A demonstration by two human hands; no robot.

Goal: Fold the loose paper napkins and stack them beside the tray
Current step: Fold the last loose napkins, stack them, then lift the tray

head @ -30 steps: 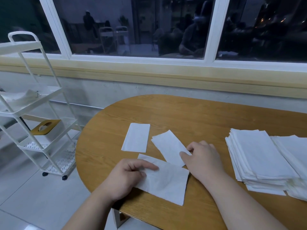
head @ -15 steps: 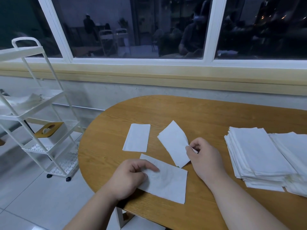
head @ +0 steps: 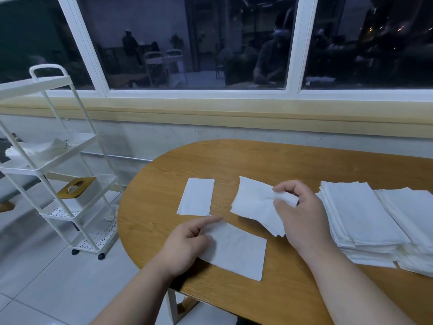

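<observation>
My right hand [head: 302, 214] pinches the right edge of a white paper napkin [head: 255, 205] and holds it lifted a little above the wooden table [head: 269, 160]. My left hand [head: 185, 245] rests on the left end of a flat napkin [head: 236, 252] near the table's front edge, index finger stretched out. A folded napkin [head: 196, 196] lies flat to the left of the lifted one. Two thick piles of loose napkins [head: 365, 219] sit at the right. No tray is in view on the table.
A white three-tier rolling cart [head: 58, 165] stands on the tiled floor left of the table, with tissues on its middle shelf and a tissue box [head: 77, 187] below. A wall and windows [head: 210, 43] run behind the table.
My right hand has picked the middle napkin up off the table and carried it up and to the right. My left hand stays on the near napkin, its index finger now pointing.
</observation>
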